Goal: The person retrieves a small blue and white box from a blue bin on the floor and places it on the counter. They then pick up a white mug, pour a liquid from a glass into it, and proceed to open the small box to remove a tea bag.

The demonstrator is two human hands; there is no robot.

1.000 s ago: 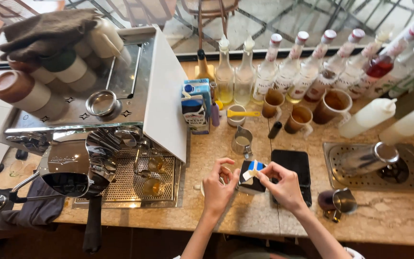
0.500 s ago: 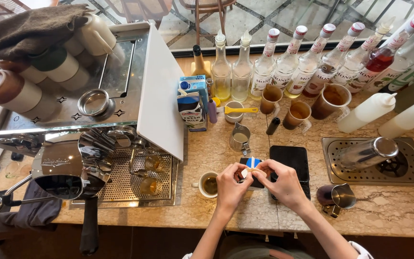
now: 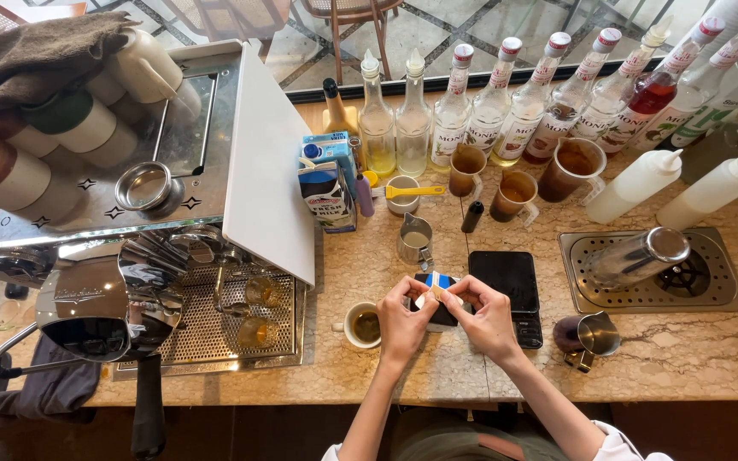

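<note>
My left hand [image 3: 403, 321] and my right hand [image 3: 486, 317] meet over the stone counter [image 3: 694, 350], both pinching a small blue, white and orange sachet [image 3: 436, 288]. The sachet is held just above a small dark object lying on the counter. A little white cup of dark coffee [image 3: 364, 324] stands just left of my left hand. A black scale [image 3: 506, 277] lies right behind my right hand.
An espresso machine [image 3: 164, 222] with stacked cups fills the left. Two milk cartons [image 3: 328, 183], a steel pitcher [image 3: 413, 241], brown cups and a row of syrup bottles [image 3: 527, 94] stand behind. A rinser tray [image 3: 728, 294] holds a steel jug; a small metal pitcher [image 3: 595, 333] sits near it.
Both hands have come together on the sachet, from apart a second ago. The view has shifted slightly; the cup and scale have not moved.
</note>
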